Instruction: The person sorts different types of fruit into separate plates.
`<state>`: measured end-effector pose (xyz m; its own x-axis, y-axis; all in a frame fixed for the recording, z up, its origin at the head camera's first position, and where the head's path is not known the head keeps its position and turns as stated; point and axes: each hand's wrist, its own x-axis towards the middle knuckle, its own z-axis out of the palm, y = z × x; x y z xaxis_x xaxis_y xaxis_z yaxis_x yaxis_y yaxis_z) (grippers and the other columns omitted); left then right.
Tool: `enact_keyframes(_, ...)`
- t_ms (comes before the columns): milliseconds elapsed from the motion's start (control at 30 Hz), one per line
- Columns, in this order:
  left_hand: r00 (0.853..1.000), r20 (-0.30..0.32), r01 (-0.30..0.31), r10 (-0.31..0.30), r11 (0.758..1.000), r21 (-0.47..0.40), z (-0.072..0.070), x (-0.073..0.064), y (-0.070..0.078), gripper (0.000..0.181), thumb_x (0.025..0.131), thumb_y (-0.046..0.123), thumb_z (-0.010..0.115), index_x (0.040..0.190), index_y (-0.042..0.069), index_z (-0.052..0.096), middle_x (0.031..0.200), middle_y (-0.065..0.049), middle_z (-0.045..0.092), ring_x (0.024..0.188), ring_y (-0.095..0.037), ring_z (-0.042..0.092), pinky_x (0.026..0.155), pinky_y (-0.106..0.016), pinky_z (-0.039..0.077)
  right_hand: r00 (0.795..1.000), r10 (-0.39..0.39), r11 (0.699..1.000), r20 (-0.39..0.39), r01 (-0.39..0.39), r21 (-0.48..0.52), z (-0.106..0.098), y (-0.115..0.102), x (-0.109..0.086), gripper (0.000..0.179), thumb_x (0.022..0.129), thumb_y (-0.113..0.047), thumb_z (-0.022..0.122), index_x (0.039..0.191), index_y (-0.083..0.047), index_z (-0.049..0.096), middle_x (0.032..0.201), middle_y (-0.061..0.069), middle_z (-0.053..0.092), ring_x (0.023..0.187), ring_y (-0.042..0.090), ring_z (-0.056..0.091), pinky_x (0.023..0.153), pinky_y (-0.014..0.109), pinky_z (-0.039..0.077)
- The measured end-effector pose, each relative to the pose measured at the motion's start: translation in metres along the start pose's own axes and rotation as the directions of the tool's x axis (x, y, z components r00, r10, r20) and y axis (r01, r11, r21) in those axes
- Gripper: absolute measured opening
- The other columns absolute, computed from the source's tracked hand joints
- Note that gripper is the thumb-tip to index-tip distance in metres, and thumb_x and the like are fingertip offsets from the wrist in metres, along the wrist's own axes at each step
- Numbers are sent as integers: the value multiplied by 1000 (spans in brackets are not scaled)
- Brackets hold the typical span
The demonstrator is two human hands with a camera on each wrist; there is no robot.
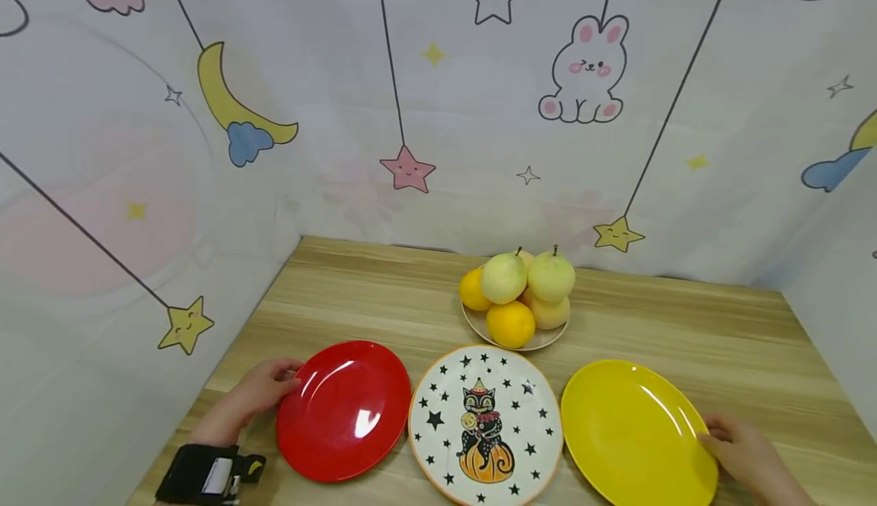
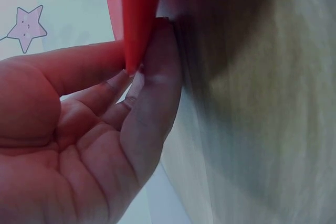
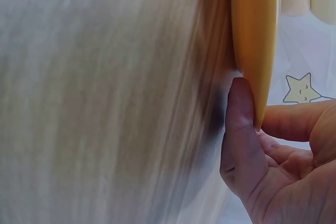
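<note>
My left hand (image 1: 263, 388) pinches the left rim of a red plate (image 1: 336, 422); in the left wrist view the thumb lies on one face and the fingers (image 2: 157, 87) on the underside. A yellow plate (image 1: 633, 434) is pinched at its right rim by my right hand (image 1: 743, 449), with a finger (image 3: 241, 114) under the edge in the right wrist view. Between the two lies a white plate (image 1: 534, 392) with black stars and a cat sitting on a pumpkin. Its sides come right up to the red and yellow rims.
Behind the white plate stands a shallow dish (image 1: 473, 323) heaped with pale green pears (image 1: 503, 279) and orange fruit (image 1: 510, 326). A wooden table (image 1: 712, 331) carries everything. Cloth with cartoon drawings (image 1: 479, 110) closes off the back and both sides. A black band (image 1: 195, 475) wraps the left wrist.
</note>
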<state>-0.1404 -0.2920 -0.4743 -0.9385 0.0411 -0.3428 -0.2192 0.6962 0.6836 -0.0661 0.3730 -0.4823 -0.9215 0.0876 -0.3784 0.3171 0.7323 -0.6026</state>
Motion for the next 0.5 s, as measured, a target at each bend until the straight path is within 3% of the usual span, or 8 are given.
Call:
enact_keyframes(167, 1000, 3, 5, -5, 1000, -3, 1, 2, -2, 35, 91, 4, 57, 123, -8, 53, 102, -18, 63, 80, -19, 59, 70, -36, 58, 1000, -2, 999, -8, 1, -48, 0, 3, -2, 36, 93, -14, 56, 115, 15, 53, 108, 29, 61, 97, 32, 59, 74, 34, 52)
enact_keyframes(400, 1000, 6, 4, -3, 1000, -8, 0, 3, -3, 35, 91, 4, 57, 123, -8, 53, 102, -17, 63, 79, -18, 59, 70, -36, 58, 1000, -4, 995, 12, 5, -103, 0, 10, -5, 42, 90, -17, 59, 117, 15, 52, 107, 26, 63, 97, 36, 60, 80, 49, 50)
enact_keyframes(500, 1000, 9, 10, -10, 1000, -17, 0, 3, -3, 35, 91, 4, 57, 123, -8, 53, 101, -17, 63, 78, -18, 59, 69, -35, 58, 999, 32, 997, 20, -30, -75, 2, 11, -8, 49, 90, -22, 60, 121, 16, 49, 107, 26, 62, 95, 34, 60, 79, 47, 52)
